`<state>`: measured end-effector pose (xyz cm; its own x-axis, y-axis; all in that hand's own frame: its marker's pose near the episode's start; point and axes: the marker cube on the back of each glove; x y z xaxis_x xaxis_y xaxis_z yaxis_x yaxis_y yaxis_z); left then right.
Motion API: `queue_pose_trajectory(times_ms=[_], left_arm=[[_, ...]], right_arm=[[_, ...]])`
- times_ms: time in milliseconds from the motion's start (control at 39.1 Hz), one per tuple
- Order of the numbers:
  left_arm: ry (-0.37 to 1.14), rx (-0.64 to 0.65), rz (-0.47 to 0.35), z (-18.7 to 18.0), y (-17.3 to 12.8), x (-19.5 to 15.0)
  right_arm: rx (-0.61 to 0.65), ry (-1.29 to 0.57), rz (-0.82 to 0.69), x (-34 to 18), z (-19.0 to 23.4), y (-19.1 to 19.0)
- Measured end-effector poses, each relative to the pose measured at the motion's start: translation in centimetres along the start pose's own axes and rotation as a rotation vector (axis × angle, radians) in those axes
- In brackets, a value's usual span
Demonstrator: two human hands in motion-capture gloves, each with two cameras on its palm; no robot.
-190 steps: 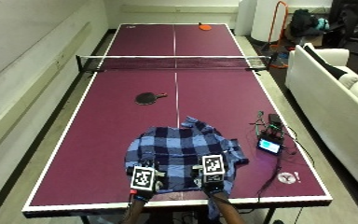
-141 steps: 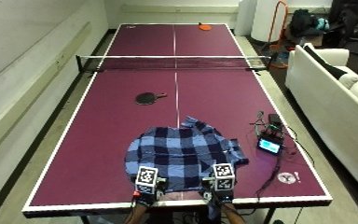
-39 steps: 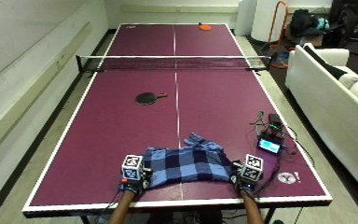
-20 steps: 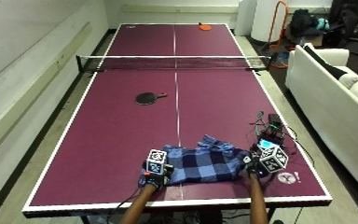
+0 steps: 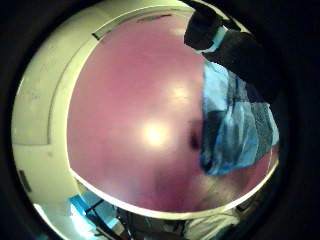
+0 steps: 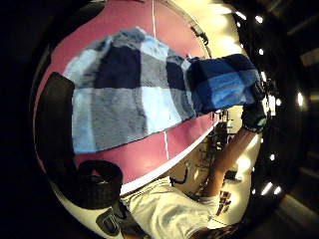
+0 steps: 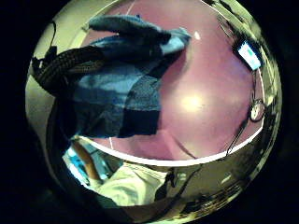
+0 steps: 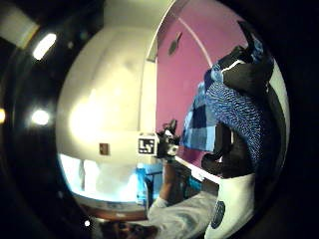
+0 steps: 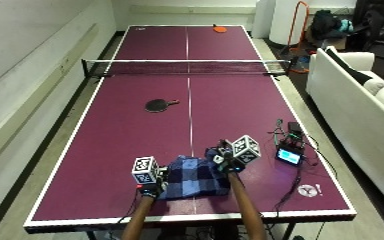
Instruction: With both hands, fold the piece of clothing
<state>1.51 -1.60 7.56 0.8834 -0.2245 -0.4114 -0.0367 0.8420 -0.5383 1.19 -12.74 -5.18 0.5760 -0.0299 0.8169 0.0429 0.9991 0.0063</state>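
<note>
My right hand (image 9: 226, 161) pinches the right end of the blue-and-navy checked flannel shirt (image 9: 193, 181) and holds it lifted off the table, the end doubled up above the rest, as the left thumb side palm view shows, where that raised end (image 6: 224, 82) hangs over the flat cloth. My left hand (image 9: 153, 188) sits at the shirt's left edge with its fingers curled onto the hem, pinning that side down on the maroon table-tennis table (image 9: 125, 135). The shirt lies between my two hands, its long axis running from one hand to the other, parallel to the near table edge; so I judge the coming move to be a carry of the lifted end leftward, across the cloth toward my left hand, the right hand doing the travelling. Nothing lies on the cloth in that path. Just beyond my right hand, on its outer side, sits a small black device with a lit screen (image 9: 289, 156) and its cables, near enough to snag a trailing sleeve. A black paddle (image 9: 157, 104) lies well ahead of both hands, toward the net (image 9: 187, 67), and an orange paddle (image 9: 219, 29) lies at the far end.
</note>
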Motion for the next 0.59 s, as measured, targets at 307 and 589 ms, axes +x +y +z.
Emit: queue_pose_trajectory(times_ms=[307, 589], left_arm=[[0.065, 0.019, -0.094, 1.8, -0.2, -7.4], [0.069, 0.007, -0.115, 1.5, 0.5, -8.0]], right_arm=[[-0.342, 0.49, -0.056, -8.2, 15.2, 1.6], [-0.467, 0.282, -0.124, -8.2, 18.2, 2.9]])
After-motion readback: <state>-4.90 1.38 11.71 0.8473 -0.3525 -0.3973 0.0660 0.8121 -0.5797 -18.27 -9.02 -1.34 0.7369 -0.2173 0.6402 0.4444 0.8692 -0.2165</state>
